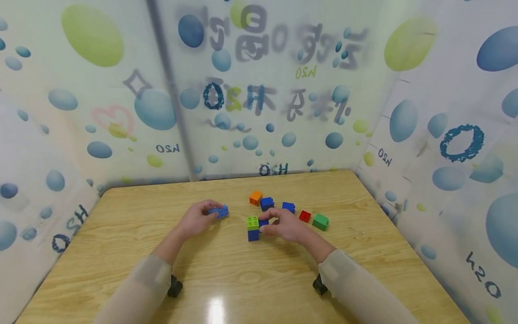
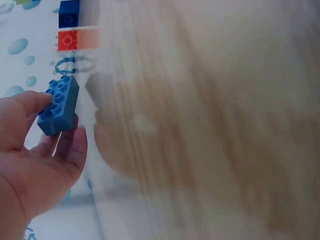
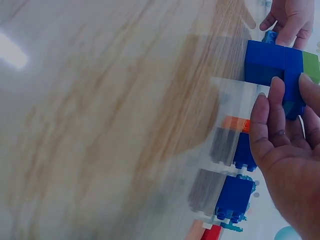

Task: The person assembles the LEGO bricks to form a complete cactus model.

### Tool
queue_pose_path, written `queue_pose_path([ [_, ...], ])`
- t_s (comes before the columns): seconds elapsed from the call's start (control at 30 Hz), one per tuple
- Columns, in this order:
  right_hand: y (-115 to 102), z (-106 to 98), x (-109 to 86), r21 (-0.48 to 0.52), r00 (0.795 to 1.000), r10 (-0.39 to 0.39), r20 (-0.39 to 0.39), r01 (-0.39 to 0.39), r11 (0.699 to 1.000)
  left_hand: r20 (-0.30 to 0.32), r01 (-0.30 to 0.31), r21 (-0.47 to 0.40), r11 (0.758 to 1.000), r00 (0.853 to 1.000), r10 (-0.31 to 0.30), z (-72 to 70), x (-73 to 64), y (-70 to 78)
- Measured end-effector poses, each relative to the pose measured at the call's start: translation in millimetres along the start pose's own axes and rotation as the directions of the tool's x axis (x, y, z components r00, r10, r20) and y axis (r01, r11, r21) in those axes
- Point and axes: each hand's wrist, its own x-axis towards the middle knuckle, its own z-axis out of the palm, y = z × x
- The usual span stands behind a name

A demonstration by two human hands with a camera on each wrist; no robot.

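Observation:
My left hand holds a light blue toy building brick between thumb and fingers, its studs showing in the left wrist view. To the right, my right hand pinches a dark blue brick that belongs to a small stack. A lime green brick tops this stack, and another dark blue brick forms its bottom. The middle blue brick juts out to the right, partly hidden by my right fingers. A gap of table separates the light blue brick from the stack.
Behind the right hand lie loose bricks: an orange one, two blue ones, a red one and a green one. The wooden table meets a patterned curtain at its back edge.

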Motion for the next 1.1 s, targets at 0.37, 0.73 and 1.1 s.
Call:
queue_pose_path([
  [0.37, 1, 0, 0.7, 0.004, 1.000, 0.000, -0.001, 0.000, 1.000, 0.090, 0.013, -0.214, 0.977, 0.996, 0.007, 6.7, -7.6, 13.9],
  [0.73, 0, 1, 0.7, 0.016, 1.000, 0.007, -0.007, -0.007, 1.000, 0.091, 0.041, -0.287, 0.957, 0.996, -0.015, 14.3, -13.6, 35.8],
  [1.1, -1, 2, -0.2, 0.002, 1.000, 0.012, -0.019, -0.012, 1.000, 0.090, 0.035, -0.298, 0.954, 0.996, -0.009, 17.0, -15.4, 54.5],
])
